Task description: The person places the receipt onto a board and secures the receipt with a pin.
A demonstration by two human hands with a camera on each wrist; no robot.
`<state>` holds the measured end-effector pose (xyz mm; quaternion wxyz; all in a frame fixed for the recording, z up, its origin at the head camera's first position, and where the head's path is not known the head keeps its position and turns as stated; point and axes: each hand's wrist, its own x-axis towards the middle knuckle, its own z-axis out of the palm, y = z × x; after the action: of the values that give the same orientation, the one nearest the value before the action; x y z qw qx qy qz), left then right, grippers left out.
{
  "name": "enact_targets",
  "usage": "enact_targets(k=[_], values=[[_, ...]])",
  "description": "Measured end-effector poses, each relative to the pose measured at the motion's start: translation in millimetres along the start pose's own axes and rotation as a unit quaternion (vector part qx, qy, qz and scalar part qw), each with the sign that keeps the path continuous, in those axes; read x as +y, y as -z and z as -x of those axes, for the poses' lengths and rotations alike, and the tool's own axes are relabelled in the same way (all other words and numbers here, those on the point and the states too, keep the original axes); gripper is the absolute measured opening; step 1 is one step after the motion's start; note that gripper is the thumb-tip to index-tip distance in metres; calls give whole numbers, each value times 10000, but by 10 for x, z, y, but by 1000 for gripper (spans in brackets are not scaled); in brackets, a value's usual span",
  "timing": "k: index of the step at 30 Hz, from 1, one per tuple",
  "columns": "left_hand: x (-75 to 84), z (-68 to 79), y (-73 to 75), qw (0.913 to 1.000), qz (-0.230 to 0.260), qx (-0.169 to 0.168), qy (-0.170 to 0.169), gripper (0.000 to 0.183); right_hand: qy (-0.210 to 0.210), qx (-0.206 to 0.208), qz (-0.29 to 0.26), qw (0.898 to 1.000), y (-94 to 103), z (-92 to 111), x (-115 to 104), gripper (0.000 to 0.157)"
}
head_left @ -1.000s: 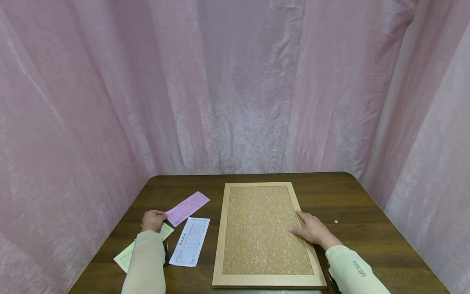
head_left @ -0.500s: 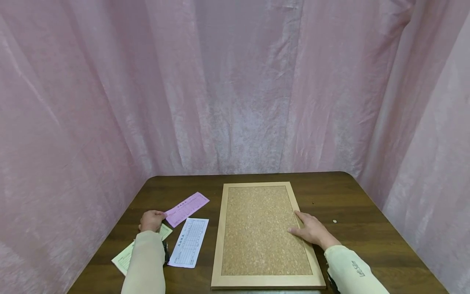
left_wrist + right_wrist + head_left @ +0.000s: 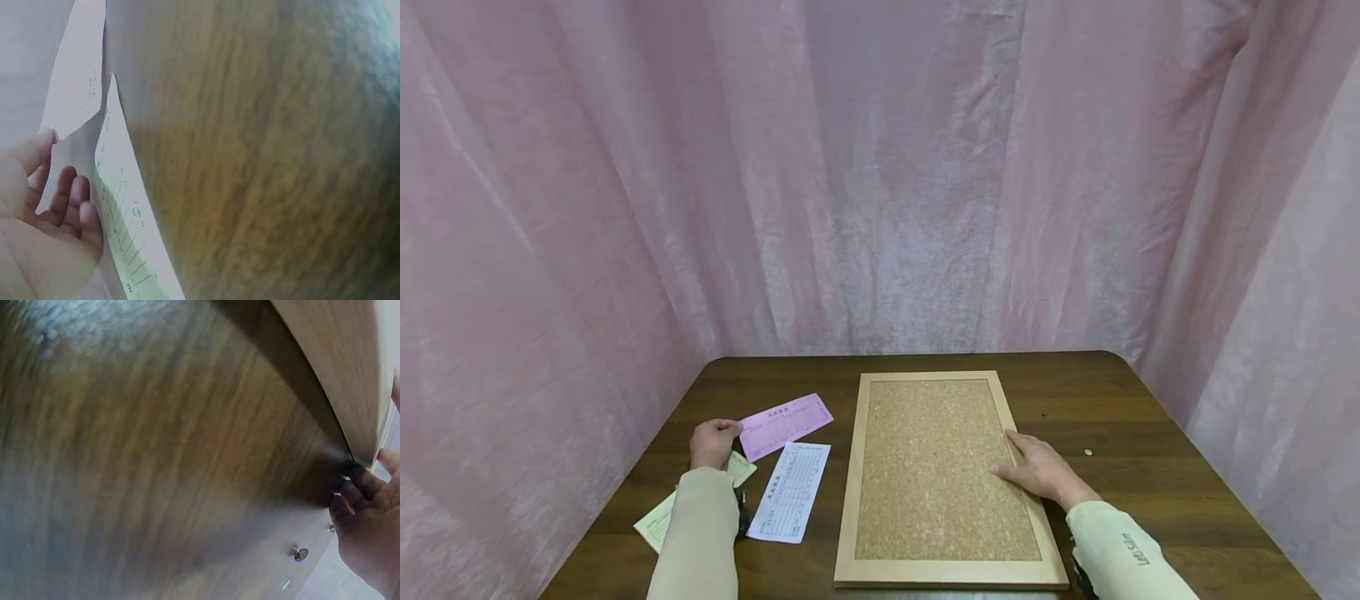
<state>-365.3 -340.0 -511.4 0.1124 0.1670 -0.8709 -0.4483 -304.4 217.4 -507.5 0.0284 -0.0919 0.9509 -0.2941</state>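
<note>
My left hand pinches the near corner of a pink printed slip between thumb and index finger, as the left wrist view shows; its other fingers are loosely curled. Partly hidden below that arm lies a pale green slip. A white slip with a printed table rests just right of the arm. My right hand holds the right edge of a wood-framed cork board, thumb over the cork. In the right wrist view, several fingertips curl against the board's side.
Right of the board, a small pale pushpin lies on the dark wooden table. The right wrist view shows a purple-rimmed pushpin and a white one. Pink curtains hang around the table.
The pink slip has turned slightly, its far end swinging right, and its held corner has shifted a little away from me with my left hand. My right hand stays on the board.
</note>
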Motion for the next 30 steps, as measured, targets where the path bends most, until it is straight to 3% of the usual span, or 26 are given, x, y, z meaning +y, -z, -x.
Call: enact_targets(k=[11,18,30], values=[[171,58,-2,9980,387,385,-310,23,-37,-21,-29,10000,0,20,6,84],[164,37,-23,9981,545,243,-163,22,-65,-25,-27,10000,-21,24,-3,84],[187,-7,-7,9970,708,176,-248,21,-38,-1,15,10000,2,8,-14,83]])
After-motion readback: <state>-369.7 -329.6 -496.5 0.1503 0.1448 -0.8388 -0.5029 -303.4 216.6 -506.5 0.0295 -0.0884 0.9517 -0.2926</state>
